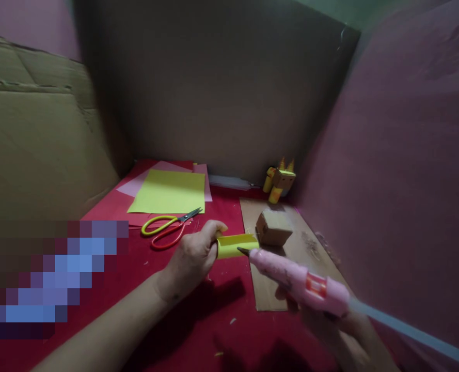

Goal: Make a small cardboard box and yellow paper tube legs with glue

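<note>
Left hand (192,256) grips a rolled yellow paper tube (235,245); right hand (330,320) clasps a pink glue gun (299,281), nozzle touching the tube. Scissors (169,230) lie at ten o'clock on the tabletop (214,330).

Glue gun (299,281) at yellow roll (235,245)

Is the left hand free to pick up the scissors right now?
Probably not: the left hand is closed around a yellow paper roll. The scissors lie close beside it on the red cloth, with nothing between.

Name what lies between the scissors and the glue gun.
In the head view, the left hand holding a yellow paper roll lies between the scissors and glue gun.
</note>
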`<state>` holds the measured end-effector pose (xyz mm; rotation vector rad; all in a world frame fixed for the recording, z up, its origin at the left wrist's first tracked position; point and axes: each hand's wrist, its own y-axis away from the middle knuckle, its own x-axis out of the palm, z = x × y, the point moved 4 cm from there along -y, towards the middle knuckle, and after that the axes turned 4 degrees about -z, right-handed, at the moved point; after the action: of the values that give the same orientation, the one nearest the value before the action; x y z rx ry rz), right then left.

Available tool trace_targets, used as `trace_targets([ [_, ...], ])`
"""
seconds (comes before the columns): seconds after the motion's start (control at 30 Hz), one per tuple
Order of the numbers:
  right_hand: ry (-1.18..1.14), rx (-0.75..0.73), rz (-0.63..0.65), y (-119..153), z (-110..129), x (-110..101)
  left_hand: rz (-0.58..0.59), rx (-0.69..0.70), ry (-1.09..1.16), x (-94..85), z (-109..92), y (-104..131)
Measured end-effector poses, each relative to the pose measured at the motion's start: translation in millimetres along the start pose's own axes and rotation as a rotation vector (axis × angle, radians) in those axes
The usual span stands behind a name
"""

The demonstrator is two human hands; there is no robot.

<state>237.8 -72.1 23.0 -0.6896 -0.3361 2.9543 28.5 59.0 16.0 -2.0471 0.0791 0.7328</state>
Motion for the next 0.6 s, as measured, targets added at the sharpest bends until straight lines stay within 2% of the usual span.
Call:
trace_targets([
  [0.17,-0.121,0.065,0.072,-10.7,18.4,19.5,0.003,0.018,-0.002,1.2,-0.4,1.5],
  [0.27,-0.125,0.092,0.109,-14.4,20.3,21.7,0.0,0.037,-0.018,1.2,-1.1,1.5],
  [0.4,-0.128,0.026,0.199,-19.1,23.7,26.8,-0.002,0.045,-0.036,1.6,-1.4,2.1],
  [0.6,-0.122,0.042,0.217,-18.7,14.5,30.7,-0.001,0.064,-0.041,2.9,-1.0,4.0],
])
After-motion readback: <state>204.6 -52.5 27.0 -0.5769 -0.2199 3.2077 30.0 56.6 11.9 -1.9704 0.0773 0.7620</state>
